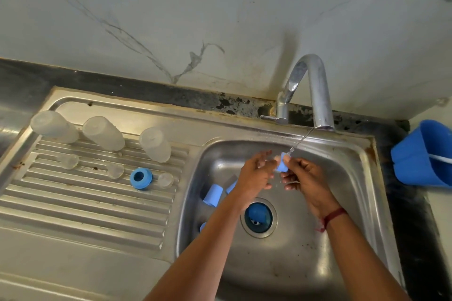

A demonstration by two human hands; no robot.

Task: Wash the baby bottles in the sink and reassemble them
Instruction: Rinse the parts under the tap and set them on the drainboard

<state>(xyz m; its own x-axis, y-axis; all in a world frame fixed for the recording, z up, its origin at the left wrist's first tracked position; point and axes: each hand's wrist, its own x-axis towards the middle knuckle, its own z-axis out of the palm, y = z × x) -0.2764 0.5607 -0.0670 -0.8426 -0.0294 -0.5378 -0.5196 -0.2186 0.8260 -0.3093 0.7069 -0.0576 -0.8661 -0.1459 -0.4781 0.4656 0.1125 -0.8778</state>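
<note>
Over the steel sink basin, my right hand pinches a small blue bottle part under a thin stream from the tap. My left hand touches the same part from the left with its fingers spread. Three clear bottle bodies stand upside down on the drainboard. Clear nipples and a blue collar ring lie in front of them. Blue caps lie in the basin; another blue piece sits on the drain.
A blue bucket with a white handle stands on the dark counter right of the sink. A marble-patterned wall rises behind the tap. The tap's lever points left at its base.
</note>
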